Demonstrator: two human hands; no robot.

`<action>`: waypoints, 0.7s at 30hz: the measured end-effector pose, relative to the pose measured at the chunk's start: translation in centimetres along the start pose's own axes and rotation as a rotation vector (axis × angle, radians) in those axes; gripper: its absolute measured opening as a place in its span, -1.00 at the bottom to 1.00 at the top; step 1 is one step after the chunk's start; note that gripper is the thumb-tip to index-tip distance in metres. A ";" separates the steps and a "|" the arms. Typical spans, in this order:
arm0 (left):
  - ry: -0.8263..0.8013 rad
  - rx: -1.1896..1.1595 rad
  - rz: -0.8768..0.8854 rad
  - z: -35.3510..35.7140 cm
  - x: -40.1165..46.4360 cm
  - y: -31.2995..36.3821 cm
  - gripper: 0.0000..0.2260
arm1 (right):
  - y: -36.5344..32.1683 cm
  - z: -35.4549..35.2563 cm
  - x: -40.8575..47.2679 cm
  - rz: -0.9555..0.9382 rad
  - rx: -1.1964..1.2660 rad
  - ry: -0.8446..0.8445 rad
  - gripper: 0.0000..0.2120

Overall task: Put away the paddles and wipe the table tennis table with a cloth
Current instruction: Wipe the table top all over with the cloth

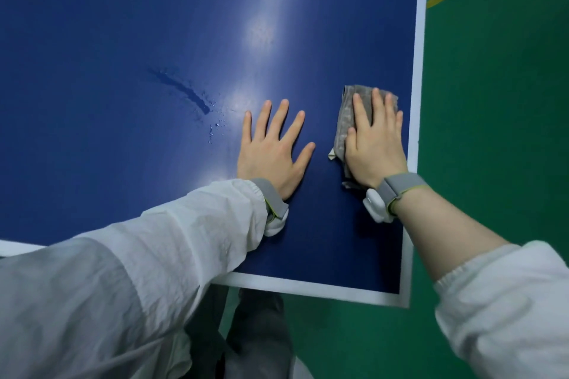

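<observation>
The right hand [374, 144] lay flat on a grey cloth [348, 111], fingers straight, pressing it down onto the blue desk [123, 24] close to the white edge line on the right side, near the corner. The left hand [272, 151] was planted palm-down on the bare surface just beside it, fingers spread wide and holding nothing, apparently as a brace. Both wrists carried grey bands [400, 186] with a small white unit attached.

And the paddles? None were in sight anywhere on the visible stretch of desk, so that half of the job looked done, though where they went could not be told. The wiping appeared to be under way but far from over: a dark wet streak [181, 91] with scattered droplets sat left of the hands, well clear of the cloth, and the broad blue area beyond showed only glare from lights overhead. That streak looked like the obvious next patch for the cloth.

As for writing, there was nothing to read: no brand or label on the cloth, the bands or the desk. The green floor [492, 101] carried only white and yellow painted lines.
</observation>
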State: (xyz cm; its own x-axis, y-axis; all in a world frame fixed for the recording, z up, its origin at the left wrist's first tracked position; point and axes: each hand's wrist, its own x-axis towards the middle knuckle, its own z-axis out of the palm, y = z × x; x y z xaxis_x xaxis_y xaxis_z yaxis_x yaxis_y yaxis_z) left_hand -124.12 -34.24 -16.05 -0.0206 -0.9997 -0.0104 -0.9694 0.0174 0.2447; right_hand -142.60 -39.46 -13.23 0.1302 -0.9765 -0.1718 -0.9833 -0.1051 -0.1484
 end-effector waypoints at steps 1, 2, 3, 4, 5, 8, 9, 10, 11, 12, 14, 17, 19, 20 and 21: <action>0.003 -0.005 0.000 0.0 0.0 0.0 -0.46 | -0.1 0.1 -0.5 0.002 0.006 0.010 -0.43; 0.007 -0.006 -0.001 0.0 0.1 -0.1 -0.46 | -0.2 0.2 -0.9 -0.001 0.012 0.023 -0.43; 0.010 -0.006 -0.001 0.0 0.1 -0.1 -0.46 | -0.2 0.4 -1.8 0.000 0.017 0.033 -0.42; 0.011 -0.006 0.001 -0.1 0.1 -0.2 -0.46 | -0.3 0.7 -2.9 0.004 0.026 0.038 -0.40; 0.009 -0.007 0.006 -0.1 0.1 -0.1 -0.46 | -0.3 0.9 -4.3 0.011 0.035 0.039 -0.39; -0.009 -0.001 0.003 -0.2 0.1 0.0 -0.45 | -0.3 1.5 -9.6 0.019 0.049 0.016 -0.40; -0.017 0.003 0.000 -0.3 0.2 0.0 -0.45 | -0.4 1.9 -11.6 0.025 0.047 0.009 -0.40; -0.023 0.008 -0.001 -0.4 0.3 0.0 -0.45 | -0.5 2.2 -13.4 0.035 0.044 0.001 -0.41; -0.027 0.012 -0.004 -0.4 0.3 0.0 -0.44 | -0.7 2.6 -15.2 0.045 0.041 -0.006 -0.42; -0.030 0.012 -0.006 -0.4 0.3 0.0 -0.44 | -0.9 3.0 -16.9 0.053 0.038 -0.009 -0.42; -0.036 0.012 -0.009 -0.6 0.3 0.0 -0.45 | -1.4 3.7 -19.5 0.065 0.036 -0.013 -0.42; -0.042 -0.002 -0.025 -0.8 0.5 0.1 -0.45 | -1.9 4.1 -20.8 0.096 0.046 -0.011 -0.43; -0.040 -0.023 -0.046 -0.9 0.7 0.4 -0.47 | -2.1 4.1 -20.0 0.129 0.058 -0.015 -0.42; -0.033 -0.045 -0.060 -1.0 0.6 0.6 -0.47 | -2.3 4.0 -19.6 0.145 0.057 -0.013 -0.40; -0.027 -0.068 -0.075 -1.0 0.8 0.9 -0.47 | -2.3 4.0 -18.7 0.158 0.057 -0.010 -0.38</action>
State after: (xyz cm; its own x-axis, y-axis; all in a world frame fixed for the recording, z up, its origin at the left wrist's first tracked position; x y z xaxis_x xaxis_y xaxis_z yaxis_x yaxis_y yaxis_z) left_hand -124.74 -35.08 -14.84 0.0439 -0.9974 -0.0569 -0.9497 -0.0594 0.3076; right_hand -142.26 -20.20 -13.52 -0.0236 -0.9780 -0.2074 -0.9830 0.0605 -0.1733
